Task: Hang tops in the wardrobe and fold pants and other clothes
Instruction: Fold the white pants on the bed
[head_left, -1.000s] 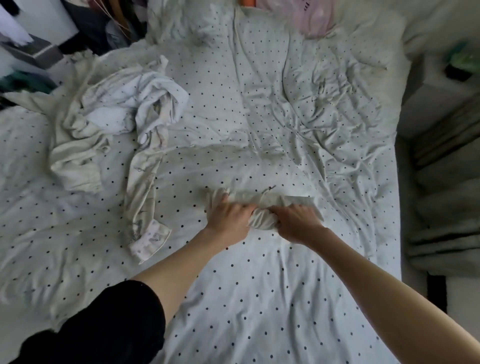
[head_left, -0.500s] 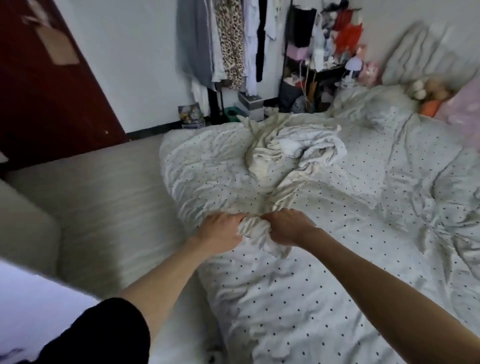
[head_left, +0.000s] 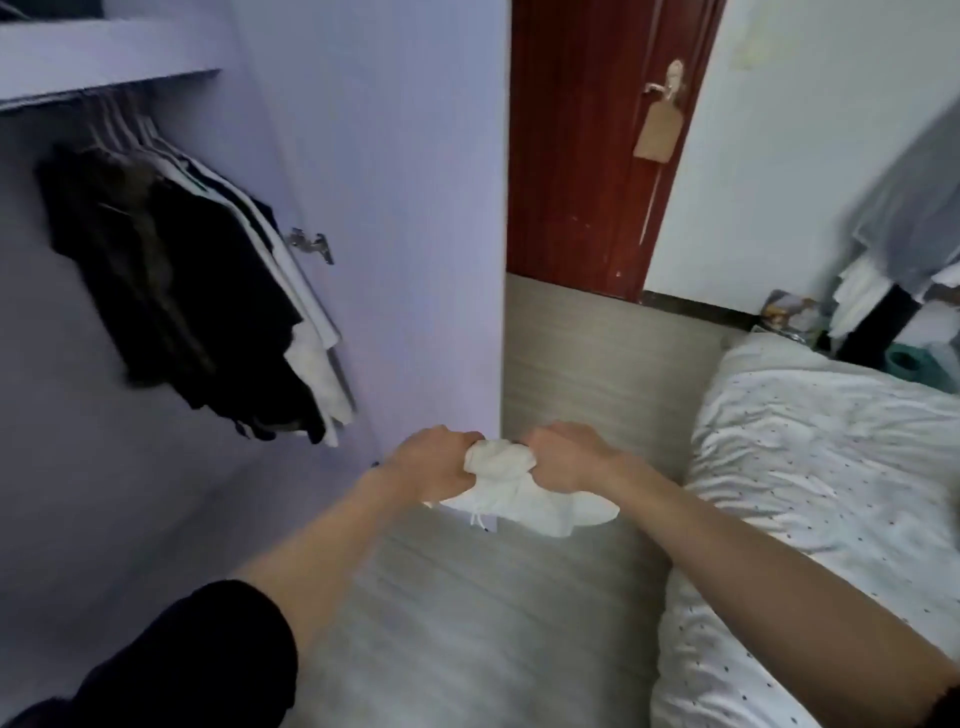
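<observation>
A bundled white garment (head_left: 511, 480) with a drawstring hangs in the air between my two hands, over the floor. My left hand (head_left: 434, 465) grips its left end and my right hand (head_left: 563, 457) grips its right end, fingers curled round the cloth. The open wardrobe (head_left: 374, 182) stands at the left, just beyond my hands. Dark and white tops (head_left: 208, 291) hang on hangers from its rail under a shelf.
The wardrobe's lilac door (head_left: 395, 208) stands open ahead of my hands. A red-brown room door (head_left: 587, 145) is behind it. The bed with its dotted white cover (head_left: 810, 467) lies at the right. Grey wood floor (head_left: 467, 623) runs between wardrobe and bed.
I have turned left from the bed to the wardrobe, carrying the bundled white garment off the bed in both hands. The grip of both hands is unchanged.
</observation>
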